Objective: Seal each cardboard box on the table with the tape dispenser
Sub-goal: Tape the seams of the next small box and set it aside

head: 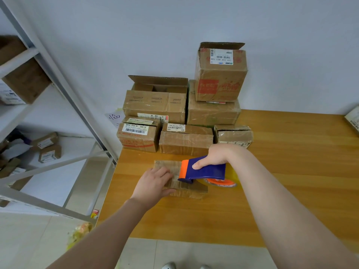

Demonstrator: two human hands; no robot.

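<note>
Taping under way on flat box (186, 191).
Curled right grip (215, 156) holds tape dispenser (206, 169); left grip (153, 183), fingers straight, presses beside it; boxes (155, 105) beyond (two open) wait.

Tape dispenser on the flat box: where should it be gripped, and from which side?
Grip the blue body of the tape dispenser from above, as the right hand does: thumb on the near face, hand over the top. Its broad flat sides suit that wrap. Probably avoid the orange cutter end, which points toward the left hand on the flat box, and the tape roll behind.
</note>
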